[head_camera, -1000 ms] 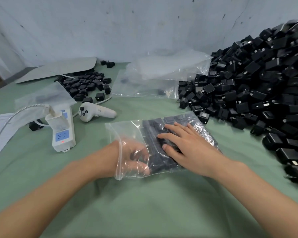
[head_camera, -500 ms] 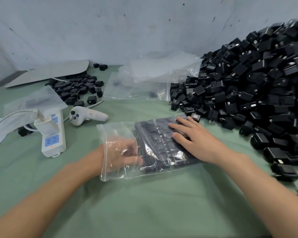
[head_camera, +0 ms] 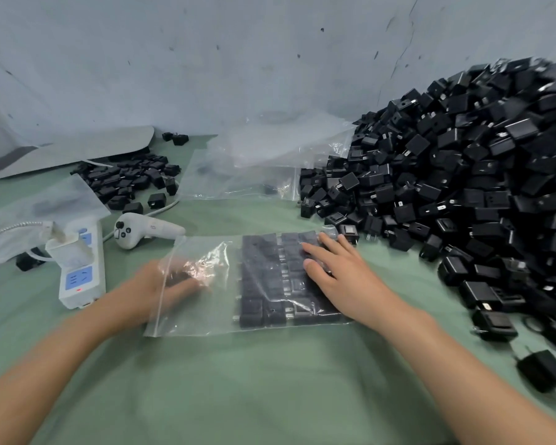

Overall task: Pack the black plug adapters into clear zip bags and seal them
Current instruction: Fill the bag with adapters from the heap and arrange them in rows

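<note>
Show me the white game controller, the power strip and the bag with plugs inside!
game controller [head_camera: 142,232]: head view, middle of its white body.
power strip [head_camera: 77,277]: head view, on its blue socket.
bag [head_camera: 225,284]: head view, on its clear unfilled part.

A green cloth covers the desk [head_camera: 238,387]. At the left lies a white power strip [head_camera: 83,274] with blue sockets and a small red light. A white plug [head_camera: 61,244] sits in its far end, and its braided metal cable [head_camera: 10,228] runs off left. Just beside the strip rests a white handheld controller [head_camera: 142,231]. Farther back, a flat grey board [head_camera: 77,152] lies against the pale, scuffed wall [head_camera: 206,59].
</note>
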{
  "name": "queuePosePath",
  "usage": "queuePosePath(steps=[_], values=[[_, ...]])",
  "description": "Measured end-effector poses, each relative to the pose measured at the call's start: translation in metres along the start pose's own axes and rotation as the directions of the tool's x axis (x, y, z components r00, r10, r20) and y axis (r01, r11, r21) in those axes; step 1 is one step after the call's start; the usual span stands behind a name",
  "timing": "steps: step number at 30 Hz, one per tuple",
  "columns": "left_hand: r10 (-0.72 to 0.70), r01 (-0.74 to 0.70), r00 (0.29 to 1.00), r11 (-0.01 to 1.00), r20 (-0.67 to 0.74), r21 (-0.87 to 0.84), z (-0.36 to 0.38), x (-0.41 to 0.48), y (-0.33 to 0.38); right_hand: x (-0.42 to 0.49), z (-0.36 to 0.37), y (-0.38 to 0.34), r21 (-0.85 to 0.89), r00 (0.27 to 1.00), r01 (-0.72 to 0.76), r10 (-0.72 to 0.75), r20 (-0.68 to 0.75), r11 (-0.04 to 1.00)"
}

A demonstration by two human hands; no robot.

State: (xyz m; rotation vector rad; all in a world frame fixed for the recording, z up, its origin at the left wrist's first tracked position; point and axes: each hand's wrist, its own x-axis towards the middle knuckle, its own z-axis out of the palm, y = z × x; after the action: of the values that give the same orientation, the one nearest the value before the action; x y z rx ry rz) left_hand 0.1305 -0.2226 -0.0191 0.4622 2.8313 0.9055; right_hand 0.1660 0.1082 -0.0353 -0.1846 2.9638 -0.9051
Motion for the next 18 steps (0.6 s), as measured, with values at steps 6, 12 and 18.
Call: queuePosePath(steps=[6,12,18], values=[[-0.289,0.156,0.953,0.727,-0.092,-0.668,-0.001,-0.022,0.002,-0.006,-0.016,0.004,0.067,0.992,-0.048,0.056,-0.113,0.997],[-0.334,0.223,0.923,0.867,-0.189,-0.446,-0.007,-0.021,-0.009,-0.014,-0.040,0.014,0.012,0.964,-0.128,0.127,-0.232,0.992],[-0.434,0.203,0.810,0.838,-0.393,-0.507,-0.005,-0.008,-0.033,-0.029,-0.062,0.033,-0.233,0.853,-0.428,0.304,-0.425,0.873]])
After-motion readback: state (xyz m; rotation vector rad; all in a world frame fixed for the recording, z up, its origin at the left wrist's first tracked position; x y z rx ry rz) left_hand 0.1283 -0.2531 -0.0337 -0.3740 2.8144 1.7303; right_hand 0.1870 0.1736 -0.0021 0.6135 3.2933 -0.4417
